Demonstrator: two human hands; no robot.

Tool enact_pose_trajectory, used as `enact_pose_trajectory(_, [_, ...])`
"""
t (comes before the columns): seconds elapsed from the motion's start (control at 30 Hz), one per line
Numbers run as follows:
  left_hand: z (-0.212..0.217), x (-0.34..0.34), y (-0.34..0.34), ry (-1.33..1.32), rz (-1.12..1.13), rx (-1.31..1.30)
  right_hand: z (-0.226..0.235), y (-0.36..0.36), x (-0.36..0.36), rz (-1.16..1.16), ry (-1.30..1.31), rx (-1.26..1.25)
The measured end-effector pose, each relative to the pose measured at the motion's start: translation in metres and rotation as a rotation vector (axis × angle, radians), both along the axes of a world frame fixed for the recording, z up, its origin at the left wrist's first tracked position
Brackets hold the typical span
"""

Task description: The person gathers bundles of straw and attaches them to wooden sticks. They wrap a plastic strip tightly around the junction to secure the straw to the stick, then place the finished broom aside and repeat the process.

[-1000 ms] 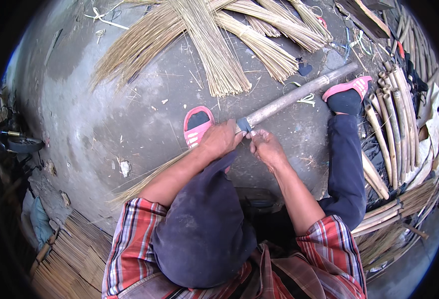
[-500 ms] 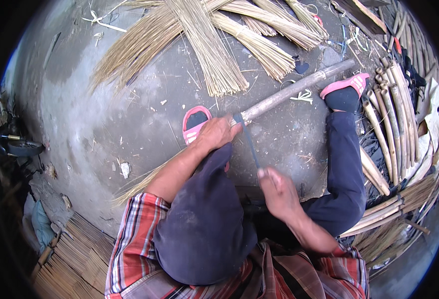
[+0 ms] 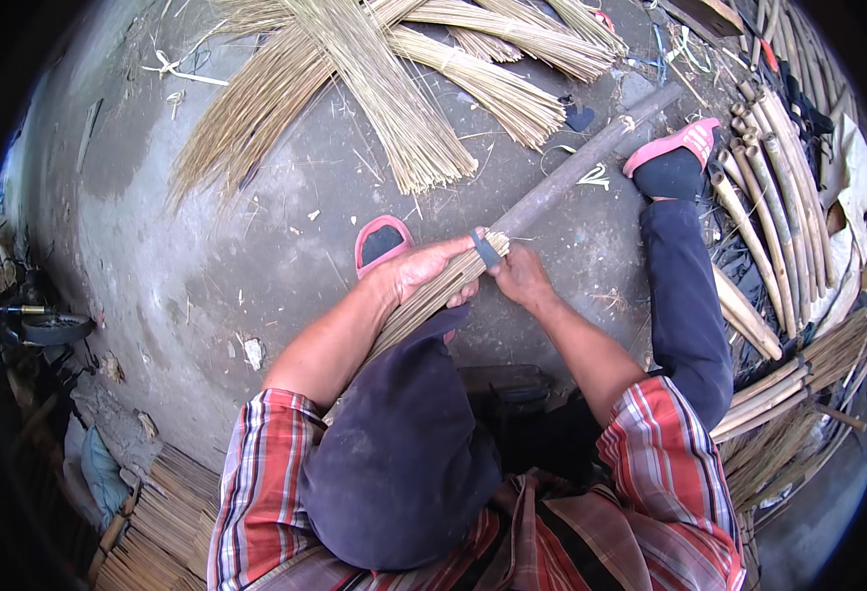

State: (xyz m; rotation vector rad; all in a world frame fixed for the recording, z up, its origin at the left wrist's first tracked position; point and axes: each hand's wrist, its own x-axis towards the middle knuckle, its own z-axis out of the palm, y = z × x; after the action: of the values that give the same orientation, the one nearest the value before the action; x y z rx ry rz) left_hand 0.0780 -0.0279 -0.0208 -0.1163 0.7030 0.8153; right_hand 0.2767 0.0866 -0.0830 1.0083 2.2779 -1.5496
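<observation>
My left hand [image 3: 416,266] is closed around a bundle of thin straw-coloured sticks [image 3: 421,307], which slants up from beside my raised knee. Near the bundle's cut end, a dark grey rubber strip [image 3: 485,248] goes across the sticks. My right hand [image 3: 524,277] is closed at the strip's lower side, its fingertips against the bundle; the part it grips is mostly hidden. Just past the cut end, a round wooden pole [image 3: 591,158] lies on the floor, slanting away to the right.
Several stick bundles [image 3: 374,94] lie crossed on the floor ahead. Bamboo poles [image 3: 778,217] are stacked at the right, beside my pink sandal [image 3: 674,148]. The other sandal [image 3: 366,232] is left of my hands. More sticks [image 3: 158,522] lie at the lower left.
My right hand has moved up from the strip's stretched-out end to the bundle, and the strip now lies round the sticks. The bundle's cut end shows more; the view has shifted slightly.
</observation>
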Motion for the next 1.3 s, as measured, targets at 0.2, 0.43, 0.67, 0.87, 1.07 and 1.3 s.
enact_pose_trajectory(0.2, [-0.012, 0.008, -0.001, 0.796, -0.177, 0.084, 0.050, 0.037, -0.027, 0.426, -0.312, 0.034])
enact_pose_trajectory(0.43, [-0.009, 0.027, -0.006, 1.349, -0.295, 0.251, 0.113, 0.067, -0.053, 0.436, 0.001, 0.336])
enact_pose_trajectory(0.67, [-0.003, 0.029, -0.007, 1.406, -0.253, 0.258, 0.093, 0.067, -0.083, 0.708, -0.117, 0.532])
enact_pose_trajectory(0.87, [-0.022, 0.026, -0.011, 1.195, -0.194, 0.170, 0.099, 0.065, -0.069, 0.540, -0.095, 0.219])
enact_pose_trajectory(1.07, [-0.030, 0.022, -0.012, 0.876, 0.025, -0.030, 0.085, 0.020, -0.012, 0.117, 0.125, 0.047])
enact_pose_trajectory(1.3, [-0.023, 0.028, -0.002, 0.959, 0.016, -0.036, 0.063, -0.035, 0.002, -0.246, 0.020, -0.001])
